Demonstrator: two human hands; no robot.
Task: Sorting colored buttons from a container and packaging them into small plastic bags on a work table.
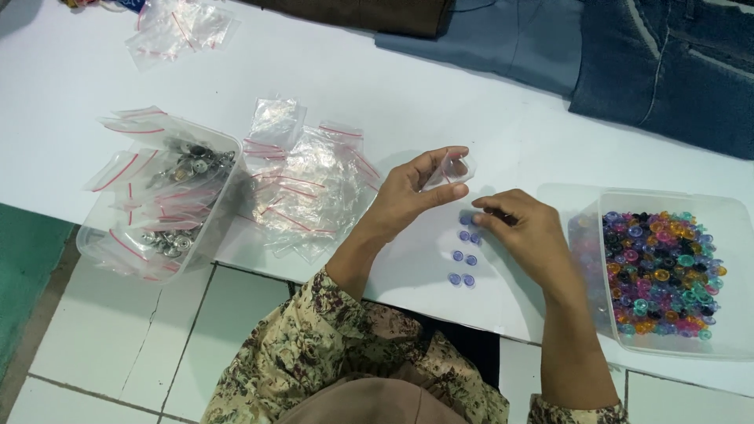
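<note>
Head view: the left hand (404, 196), at centre frame, pinches a small clear bag (449, 170) between thumb and fingers, held up off the white table (440, 110). Just right of it, the right hand (525, 232) has its fingertips closed together on a button at the top of a double row of blue buttons (463, 257) lying on the table. At right, a clear tub (738, 235) holds mixed coloured buttons. At left, a second tub (224, 153) holds filled bags; loose empty bags (302, 188) lie between.
</note>
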